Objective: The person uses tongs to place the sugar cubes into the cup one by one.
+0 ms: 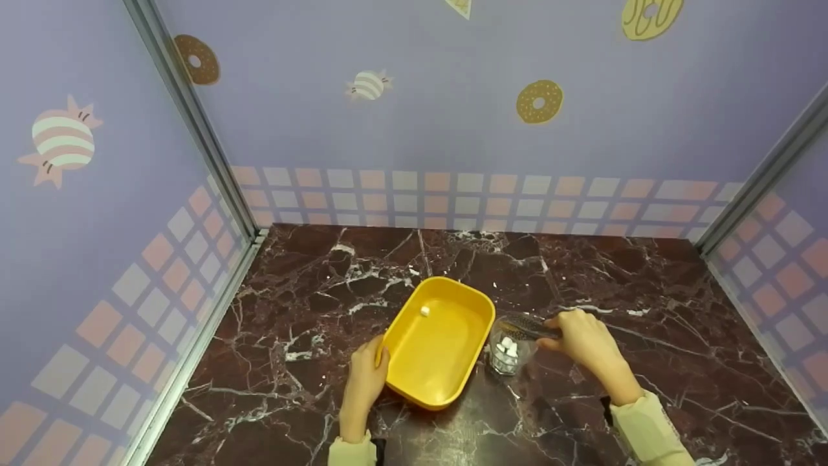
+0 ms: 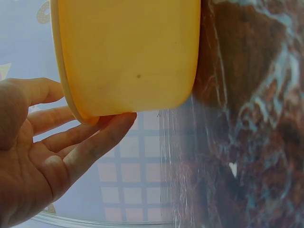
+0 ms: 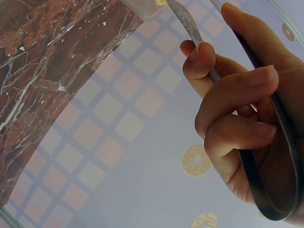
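A yellow plastic tub (image 1: 432, 353) sits tilted slightly to one side in the head view, with one small white cube (image 1: 425, 311) inside near its far left wall. My left hand (image 1: 365, 375) grips the tub's left rim, thumb on top and fingers along the outer wall (image 2: 128, 57). My right hand (image 1: 587, 340) holds metal tongs (image 3: 275, 213) whose tips are perforated (image 3: 185, 18). Those tips reach over a clear glass (image 1: 503, 367) close to the tub's right side. Several white cubes (image 1: 508, 347) lie in the glass; the tips partly overlap its mouth.
A dark red marble-patterned tabletop (image 1: 310, 395) lies beneath everything. Purple panels (image 1: 453, 116) with printed sweets and tiles stand at the back and both sides, joined by metal corner posts (image 1: 200, 129).
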The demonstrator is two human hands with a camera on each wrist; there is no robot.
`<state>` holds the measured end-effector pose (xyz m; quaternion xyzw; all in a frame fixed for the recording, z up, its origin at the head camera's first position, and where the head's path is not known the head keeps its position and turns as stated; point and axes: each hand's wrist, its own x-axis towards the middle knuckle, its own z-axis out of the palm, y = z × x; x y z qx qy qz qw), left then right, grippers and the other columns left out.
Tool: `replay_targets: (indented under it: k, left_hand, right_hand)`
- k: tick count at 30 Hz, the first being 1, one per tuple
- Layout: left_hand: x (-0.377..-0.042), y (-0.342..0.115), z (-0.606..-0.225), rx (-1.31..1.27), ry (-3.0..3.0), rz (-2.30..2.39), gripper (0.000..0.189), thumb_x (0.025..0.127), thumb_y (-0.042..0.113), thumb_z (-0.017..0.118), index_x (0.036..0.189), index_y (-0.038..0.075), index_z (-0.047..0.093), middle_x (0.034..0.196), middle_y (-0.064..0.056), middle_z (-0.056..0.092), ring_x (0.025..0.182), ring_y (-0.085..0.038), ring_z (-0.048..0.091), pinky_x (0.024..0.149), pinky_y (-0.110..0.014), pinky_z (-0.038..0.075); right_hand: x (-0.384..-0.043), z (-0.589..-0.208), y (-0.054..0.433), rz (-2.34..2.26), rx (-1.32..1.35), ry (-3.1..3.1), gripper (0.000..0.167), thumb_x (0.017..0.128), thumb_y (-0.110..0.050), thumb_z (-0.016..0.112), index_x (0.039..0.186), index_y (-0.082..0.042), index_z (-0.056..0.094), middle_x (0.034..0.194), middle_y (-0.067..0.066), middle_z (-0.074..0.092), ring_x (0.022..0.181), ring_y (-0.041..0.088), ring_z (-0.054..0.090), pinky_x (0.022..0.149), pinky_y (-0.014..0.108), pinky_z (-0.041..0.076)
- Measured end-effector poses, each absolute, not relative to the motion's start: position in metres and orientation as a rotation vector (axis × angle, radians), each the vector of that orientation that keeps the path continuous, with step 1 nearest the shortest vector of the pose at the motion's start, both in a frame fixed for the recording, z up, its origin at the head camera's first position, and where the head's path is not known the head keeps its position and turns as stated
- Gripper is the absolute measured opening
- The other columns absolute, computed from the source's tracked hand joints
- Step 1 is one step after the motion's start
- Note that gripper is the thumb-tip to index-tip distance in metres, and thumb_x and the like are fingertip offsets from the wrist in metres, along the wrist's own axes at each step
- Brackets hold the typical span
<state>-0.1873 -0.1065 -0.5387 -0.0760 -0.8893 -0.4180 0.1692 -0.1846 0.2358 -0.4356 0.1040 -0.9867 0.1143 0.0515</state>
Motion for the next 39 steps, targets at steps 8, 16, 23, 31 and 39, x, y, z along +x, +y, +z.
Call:
replay_targets:
  k: [8, 16, 23, 31, 39]
  left_hand:
    - [-0.187, -0.107, -0.539, -0.217, -2.528, -1.175, 0.027, 0.085, 0.003, 0.053, 0.107, -0.012, 0.058, 0.098, -0.028, 0.062, 0.091, -0.037, 0.061, 0.075, -0.041, 0.052]
    - [-0.187, -0.107, -0.539, -0.217, -2.538, -1.169, 0.028, 0.085, 0.003, 0.053, 0.108, -0.012, 0.058, 0.098, -0.028, 0.062, 0.091, -0.037, 0.060, 0.075, -0.041, 0.052]
    - [-0.187, -0.106, -0.539, -0.223, -2.528, -1.176, 0.027, 0.085, 0.003, 0.054, 0.107, -0.013, 0.058, 0.097, -0.028, 0.062, 0.090, -0.038, 0.060, 0.075, -0.042, 0.052]
    - [-0.188, -0.106, -0.541, -0.221, -2.488, -1.154, 0.024, 0.082, 0.001, 0.055, 0.103, -0.011, 0.060, 0.094, -0.027, 0.063, 0.086, -0.036, 0.062, 0.072, -0.041, 0.052]
    - [-0.188, -0.107, -0.541, -0.217, -2.490, -1.136, 0.024, 0.082, 0.000, 0.055, 0.103, -0.012, 0.060, 0.093, -0.027, 0.063, 0.086, -0.036, 0.062, 0.073, -0.041, 0.052]
  right_hand:
    - [-0.190, -0.430, 0.232, 0.284, 0.346, -2.976, 0.026, 0.068, -0.032, 0.074, 0.085, -0.012, 0.073, 0.078, 0.013, 0.069, 0.060, 0.028, 0.061, 0.051, 0.042, 0.046]
    - [-0.198, -0.420, 0.222, 0.315, 0.368, -2.984, 0.032, 0.069, -0.031, 0.073, 0.091, -0.009, 0.072, 0.087, 0.014, 0.070, 0.065, 0.028, 0.063, 0.052, 0.040, 0.048]
    - [-0.211, -0.411, 0.208, 0.274, 0.411, -2.975, 0.025, 0.069, -0.033, 0.073, 0.080, -0.011, 0.073, 0.074, 0.012, 0.068, 0.056, 0.025, 0.058, 0.047, 0.040, 0.044]
    - [-0.228, -0.406, 0.189, 0.322, 0.449, -2.971, 0.027, 0.070, -0.035, 0.072, 0.088, -0.015, 0.073, 0.080, 0.009, 0.070, 0.060, 0.024, 0.060, 0.049, 0.039, 0.046]
    - [-0.244, -0.403, 0.171, 0.285, 0.473, -2.956, 0.027, 0.069, -0.035, 0.072, 0.085, -0.013, 0.073, 0.081, 0.011, 0.069, 0.067, 0.029, 0.062, 0.055, 0.044, 0.049]
